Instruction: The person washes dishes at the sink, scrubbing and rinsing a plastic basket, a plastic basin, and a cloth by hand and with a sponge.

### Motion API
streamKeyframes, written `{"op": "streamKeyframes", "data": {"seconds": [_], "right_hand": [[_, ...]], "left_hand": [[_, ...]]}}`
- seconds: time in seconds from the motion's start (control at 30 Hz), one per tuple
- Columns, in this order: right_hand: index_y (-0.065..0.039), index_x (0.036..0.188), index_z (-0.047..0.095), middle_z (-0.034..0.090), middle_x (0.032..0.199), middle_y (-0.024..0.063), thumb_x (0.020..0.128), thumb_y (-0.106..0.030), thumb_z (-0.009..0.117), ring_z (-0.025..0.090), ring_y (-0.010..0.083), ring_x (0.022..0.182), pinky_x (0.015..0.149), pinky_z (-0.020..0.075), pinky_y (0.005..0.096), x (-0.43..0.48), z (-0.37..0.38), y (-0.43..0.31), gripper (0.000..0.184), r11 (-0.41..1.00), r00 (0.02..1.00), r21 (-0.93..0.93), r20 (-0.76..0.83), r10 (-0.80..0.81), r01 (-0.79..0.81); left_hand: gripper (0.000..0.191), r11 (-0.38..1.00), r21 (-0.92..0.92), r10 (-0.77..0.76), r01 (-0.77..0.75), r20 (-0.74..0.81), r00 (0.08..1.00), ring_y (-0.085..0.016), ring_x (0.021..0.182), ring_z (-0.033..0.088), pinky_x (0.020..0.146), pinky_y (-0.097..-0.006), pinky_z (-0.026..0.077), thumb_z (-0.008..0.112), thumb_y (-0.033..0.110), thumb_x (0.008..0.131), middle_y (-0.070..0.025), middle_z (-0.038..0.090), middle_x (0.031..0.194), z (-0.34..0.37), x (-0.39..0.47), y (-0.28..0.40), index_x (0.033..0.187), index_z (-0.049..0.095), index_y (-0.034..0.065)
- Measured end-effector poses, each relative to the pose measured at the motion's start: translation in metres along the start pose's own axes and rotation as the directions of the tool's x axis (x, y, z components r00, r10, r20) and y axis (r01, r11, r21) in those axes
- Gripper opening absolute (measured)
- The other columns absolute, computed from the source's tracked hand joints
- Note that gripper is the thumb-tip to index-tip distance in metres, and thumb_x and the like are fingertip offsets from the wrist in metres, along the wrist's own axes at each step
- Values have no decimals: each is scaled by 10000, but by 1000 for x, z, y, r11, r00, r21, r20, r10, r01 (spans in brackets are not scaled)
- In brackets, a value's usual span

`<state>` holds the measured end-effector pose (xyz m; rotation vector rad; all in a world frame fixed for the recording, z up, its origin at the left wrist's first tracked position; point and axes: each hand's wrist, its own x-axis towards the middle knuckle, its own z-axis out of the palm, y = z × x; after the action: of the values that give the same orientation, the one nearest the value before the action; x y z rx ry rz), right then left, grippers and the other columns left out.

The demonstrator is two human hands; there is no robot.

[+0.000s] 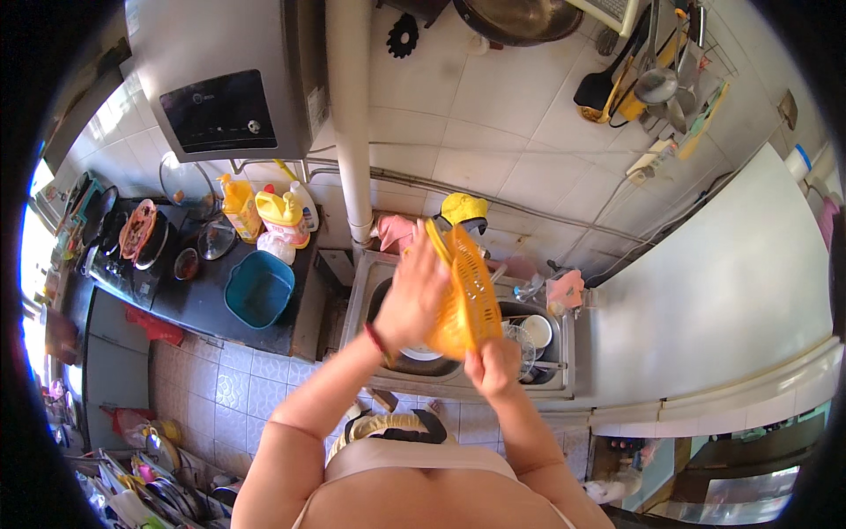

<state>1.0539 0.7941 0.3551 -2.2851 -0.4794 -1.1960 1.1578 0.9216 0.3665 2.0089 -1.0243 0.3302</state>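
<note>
A yellow-orange slotted plastic basket (477, 291) is tilted on its side above a double-bowl steel sink (456, 383). My right hand (492, 367) grips its lower rim. My left hand (418, 291), a red band at its wrist, lies against the basket's left side with fingers pointing away from me. Motion blurs that hand, so whether it grips the basket or anything else cannot be made out. Below, the right bowl holds a white bowl (538, 330) and a clear glass dish (522, 347). A white dish (421, 354) shows partly in the left bowl.
Left of the sink, a teal plastic basin (260, 289) stands on the black counter (198, 297), near yellow bottles (283, 215). A vertical pipe (350, 132) runs down the tiled wall behind. A pink cloth (395, 231) lies behind the sink. To the right is a large pale panel (714, 284).
</note>
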Motion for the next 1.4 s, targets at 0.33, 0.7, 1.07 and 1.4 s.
{"op": "streamKeyframes", "data": {"seconds": [0.33, 0.7, 1.07, 1.4], "right_hand": [[-36, 585, 406, 411, 477, 124, 753, -117, 495, 419, 284, 395, 365, 306, 365, -13, 9, -11, 206, 994, 998, 93, 1, -57, 57], [-15, 623, 480, 544, 624, 139, 773, -193, 433, 522, 268, 495, 439, 418, 332, -28, 1, 4, 237, 995, 994, 57, -75, -81, 85], [12, 890, 476, 520, 686, 133, 758, -181, 458, 522, 206, 643, 574, 389, 290, -18, -5, 30, 234, 764, 844, 366, 308, 439, -531], [-28, 777, 453, 453, 497, 153, 802, -169, 458, 472, 316, 442, 398, 348, 363, -15, 30, 29, 143, 852, 849, 29, 107, 517, -523]], "left_hand": [[415, 862, -463, -154, 208, 152, 976, -353, 1190, 147, 972, -393, 133, 216, 203, 848, -235, 157, 1276, 7, 12, -25, 1208, 265, 2], [370, 223, -832, -257, 507, 452, 854, -148, 944, 440, 826, -253, 333, 310, 279, 851, -67, 465, 1041, 0, 28, -33, 1090, 402, 11], [242, 965, -244, 134, -98, 138, 981, -240, 941, 381, 869, -342, 222, 371, 223, 834, -104, 475, 919, 0, 26, -62, 891, 513, 35], [295, 721, -634, -381, 279, -27, 924, -182, 983, 455, 825, -266, 346, 343, 163, 846, -126, 509, 1013, 30, -11, -43, 1054, 463, -9]]}}
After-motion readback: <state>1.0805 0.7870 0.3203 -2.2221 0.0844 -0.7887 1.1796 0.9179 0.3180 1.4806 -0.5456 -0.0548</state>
